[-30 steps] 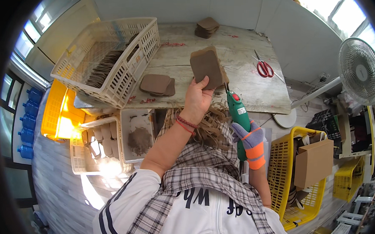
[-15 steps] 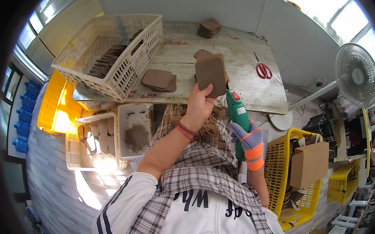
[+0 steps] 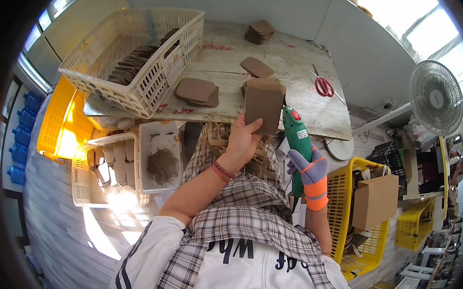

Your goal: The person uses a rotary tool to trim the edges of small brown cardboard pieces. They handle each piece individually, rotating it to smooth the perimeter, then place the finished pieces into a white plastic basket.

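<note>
My left hand (image 3: pixel 242 144), bare with a reddish bracelet, pinches the near end of a brown, round-cornered flat pad (image 3: pixel 264 108) at the table's front edge. More pads show just behind it, partly hidden. In a grey and orange glove, my right hand (image 3: pixel 309 172) grips a green electric hand tool (image 3: pixel 296 132) with a red button. The tool's tip sits close by the held pad's right edge; whether they touch I cannot tell. A lone pad (image 3: pixel 257 67) lies farther back, and a stack of similar pads (image 3: pixel 196 92) is to the left.
On the table (image 3: pixel 299 59) are a white crate (image 3: pixel 156 88) holding rows of pads, red scissors (image 3: pixel 324 86) and another stack (image 3: pixel 260 32) at the back. Below stand a bin of trimmings (image 3: pixel 161 164) and a yellow basket (image 3: pixel 338 202) with a carton (image 3: pixel 375 202). A fan (image 3: pixel 436 93) is at right.
My left hand and the held pad have come slightly nearer to me. The lone pad behind, partly covered before, now shows whole. My right hand has barely moved and keeps the tool.
</note>
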Available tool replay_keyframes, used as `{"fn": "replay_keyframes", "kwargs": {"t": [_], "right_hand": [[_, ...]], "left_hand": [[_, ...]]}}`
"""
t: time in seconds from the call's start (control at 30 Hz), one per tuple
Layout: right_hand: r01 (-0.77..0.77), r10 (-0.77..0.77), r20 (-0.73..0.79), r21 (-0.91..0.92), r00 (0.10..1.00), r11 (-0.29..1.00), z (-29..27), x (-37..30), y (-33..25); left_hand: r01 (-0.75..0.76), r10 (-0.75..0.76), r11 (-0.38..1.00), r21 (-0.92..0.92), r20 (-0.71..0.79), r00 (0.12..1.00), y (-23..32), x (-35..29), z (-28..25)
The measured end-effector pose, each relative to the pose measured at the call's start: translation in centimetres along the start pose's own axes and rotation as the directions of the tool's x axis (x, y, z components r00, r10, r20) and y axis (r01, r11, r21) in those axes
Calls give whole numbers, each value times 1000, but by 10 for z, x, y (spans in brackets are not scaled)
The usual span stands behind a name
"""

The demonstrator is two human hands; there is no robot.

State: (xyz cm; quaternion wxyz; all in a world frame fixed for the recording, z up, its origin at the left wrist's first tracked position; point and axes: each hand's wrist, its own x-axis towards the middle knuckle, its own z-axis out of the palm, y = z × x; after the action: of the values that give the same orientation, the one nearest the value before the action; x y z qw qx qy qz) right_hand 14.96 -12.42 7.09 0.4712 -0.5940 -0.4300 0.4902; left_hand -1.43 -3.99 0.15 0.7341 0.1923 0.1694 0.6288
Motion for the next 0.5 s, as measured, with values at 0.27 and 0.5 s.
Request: {"fn": "replay_keyframes", "kwargs": {"t": [0.27, 0.5], "right_hand": [[14, -10, 58, -75, 998, 997, -2, 0, -3], [-44, 74, 164, -179, 984, 983, -12, -8, -8]], "left_hand": [[8, -5, 978, 210, -14, 1000, 28, -8, -22], [-16, -74, 771, 637, 114, 991, 80, 2, -39]]}}
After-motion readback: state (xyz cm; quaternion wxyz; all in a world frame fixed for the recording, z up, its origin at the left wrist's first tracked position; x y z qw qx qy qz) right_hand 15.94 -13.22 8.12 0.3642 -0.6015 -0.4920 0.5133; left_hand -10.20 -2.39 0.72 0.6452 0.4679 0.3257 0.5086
